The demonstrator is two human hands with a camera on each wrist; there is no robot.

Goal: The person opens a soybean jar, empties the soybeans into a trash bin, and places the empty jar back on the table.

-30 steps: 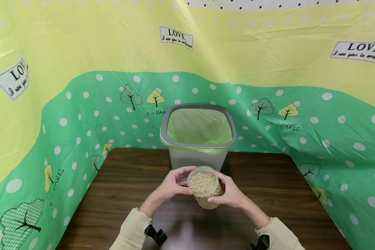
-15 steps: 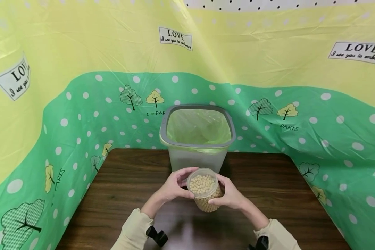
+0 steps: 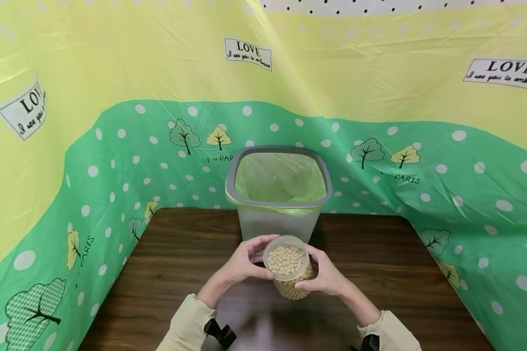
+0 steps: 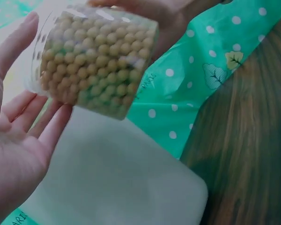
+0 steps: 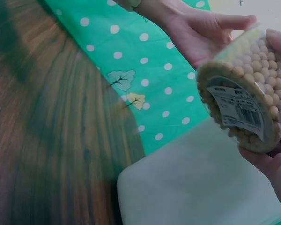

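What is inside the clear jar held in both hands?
The clear jar is packed with small round yellow beans. A label covers part of its base.

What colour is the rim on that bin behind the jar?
Grey, on the bin's rim, with a light green liner inside; clearest in the head view.

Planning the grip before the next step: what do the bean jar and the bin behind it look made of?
The jar looks like thin clear plastic: glossy, with the beans visible through its wall. The bin looks like frosted translucent plastic with a matte grey rim and a thin green film liner.
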